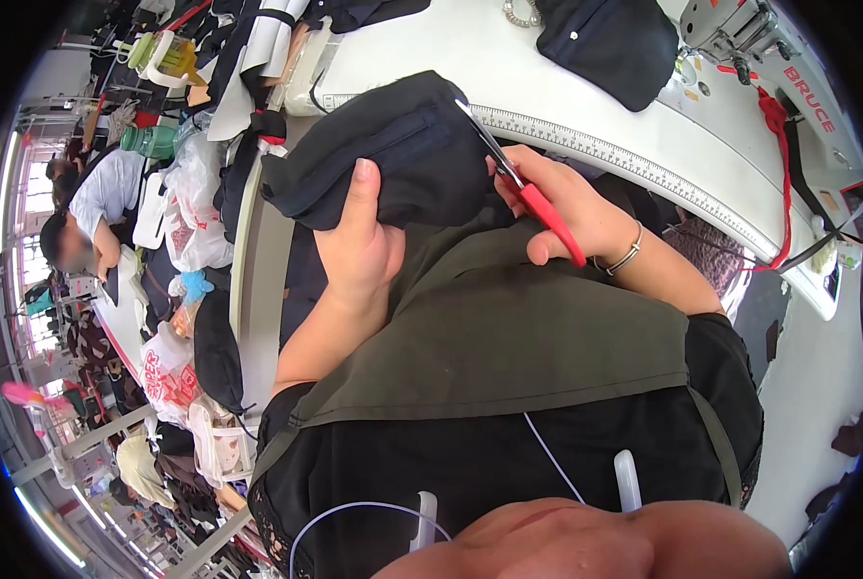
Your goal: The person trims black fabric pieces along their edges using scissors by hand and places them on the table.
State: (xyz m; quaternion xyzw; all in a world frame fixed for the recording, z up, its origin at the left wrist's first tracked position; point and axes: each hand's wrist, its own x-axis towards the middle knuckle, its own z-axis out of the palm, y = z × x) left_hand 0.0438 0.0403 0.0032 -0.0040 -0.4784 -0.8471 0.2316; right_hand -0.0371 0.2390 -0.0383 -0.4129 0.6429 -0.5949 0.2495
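Observation:
My left hand (359, 241) grips a folded piece of dark navy fabric (393, 145), thumb on top and the other fingers hidden beneath it. A stitched strip or seam runs across the cloth. In my right hand (571, 207) is a pair of scissors (545, 217) with red handles, its blades pointing up and left at the fabric's right edge. Whether the blades touch the cloth I cannot tell. Below the fabric lies the olive apron (528, 328) on my lap.
A ruler strip (605, 150) edges the white sewing table. Another dark cloth piece (610, 48) lies near the sewing machine (740, 39), with a beaded bracelet (522, 12) beside it. Plastic bags (198, 203) and fabric crowd the left, where another person (103, 198) sits.

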